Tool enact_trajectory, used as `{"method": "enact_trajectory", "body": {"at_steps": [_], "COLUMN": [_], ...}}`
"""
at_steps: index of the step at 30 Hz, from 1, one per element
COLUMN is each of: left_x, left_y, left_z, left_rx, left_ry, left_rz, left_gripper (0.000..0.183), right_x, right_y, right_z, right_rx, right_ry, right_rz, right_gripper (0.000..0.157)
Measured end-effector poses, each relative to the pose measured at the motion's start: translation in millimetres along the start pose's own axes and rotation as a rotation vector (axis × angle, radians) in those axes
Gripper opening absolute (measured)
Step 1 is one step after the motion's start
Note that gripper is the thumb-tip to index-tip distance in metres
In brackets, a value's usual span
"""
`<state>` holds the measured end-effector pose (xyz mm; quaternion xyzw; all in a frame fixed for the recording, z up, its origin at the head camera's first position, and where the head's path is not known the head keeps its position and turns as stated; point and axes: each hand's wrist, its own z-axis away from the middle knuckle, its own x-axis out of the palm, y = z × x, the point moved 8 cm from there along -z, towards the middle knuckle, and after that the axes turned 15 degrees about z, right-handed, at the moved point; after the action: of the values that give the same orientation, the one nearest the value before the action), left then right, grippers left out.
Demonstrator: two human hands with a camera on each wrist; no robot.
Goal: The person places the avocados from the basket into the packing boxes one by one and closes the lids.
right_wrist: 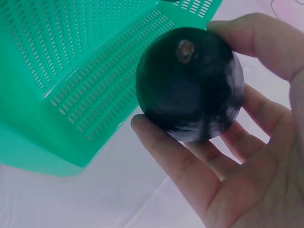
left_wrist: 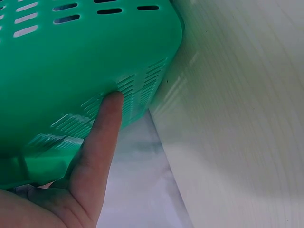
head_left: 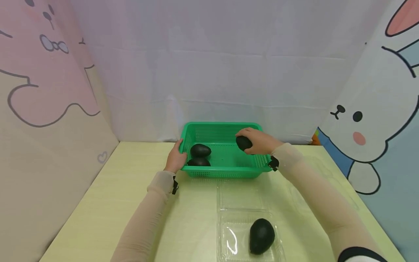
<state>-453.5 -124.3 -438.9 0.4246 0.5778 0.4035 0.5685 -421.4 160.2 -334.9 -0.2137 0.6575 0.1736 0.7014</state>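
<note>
My right hand (head_left: 262, 142) holds a dark avocado (head_left: 243, 143) over the right part of a green plastic basket (head_left: 226, 171). In the right wrist view, the thumb and fingers curl round the avocado (right_wrist: 190, 90), whose brown stem scar shows. At the basket's left side, my left hand (head_left: 176, 158) grips the rim. One finger (left_wrist: 105, 123) lies along the slotted outer wall in the left wrist view; the other fingers are mostly hidden. Two more dark avocados, a far one (head_left: 200, 150) and a near one (head_left: 198, 162), lie in the basket's left part.
Nearer on the pale table (head_left: 137, 200), a clear plastic clamshell box (head_left: 240, 218) stands with its lid folded back. Another dark avocado (head_left: 262, 236) lies in it. A white cloth wall (head_left: 216, 72) rises behind the basket, with printed panels at both sides.
</note>
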Motion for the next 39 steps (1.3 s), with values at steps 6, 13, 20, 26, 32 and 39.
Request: {"method": "enact_trajectory", "body": {"at_steps": [6,13,20,26,32,39], "left_x": [-1.6,-2.4,-0.8,-0.6,-0.3,-1.0], "left_y": [2.0,-0.1,-2.9,-2.9,-4.0,-3.3], "left_z": [-1.8,-3.6,-3.7,-3.0,-3.7,-2.9], "left_rx": [0.003,-0.003,-0.010,-0.013,-0.016,-0.014], "left_ry": [-0.001,-0.006,-0.012,-0.011,-0.009,-0.005], "left_rz": [-0.005,-0.004,-0.010,-0.009,-0.013,-0.020], "left_gripper": [0.066,0.067,0.067,0.067,0.068,0.069], "right_x": [-5.1,-7.3,-5.0,-6.3,-7.6,-5.6], "right_y": [-2,-4,-7,-10,-11,-12], "right_z": [10,20,29,35,41,49], "right_rx": [-0.012,-0.016,-0.046,-0.046,-0.041,-0.050], "right_ry": [0.029,0.049,0.076,0.088,0.089,0.091], "right_rz": [0.030,0.059,0.076,0.069,0.052,0.036], "right_gripper": [0.062,0.063,0.063,0.061,0.062,0.062]}}
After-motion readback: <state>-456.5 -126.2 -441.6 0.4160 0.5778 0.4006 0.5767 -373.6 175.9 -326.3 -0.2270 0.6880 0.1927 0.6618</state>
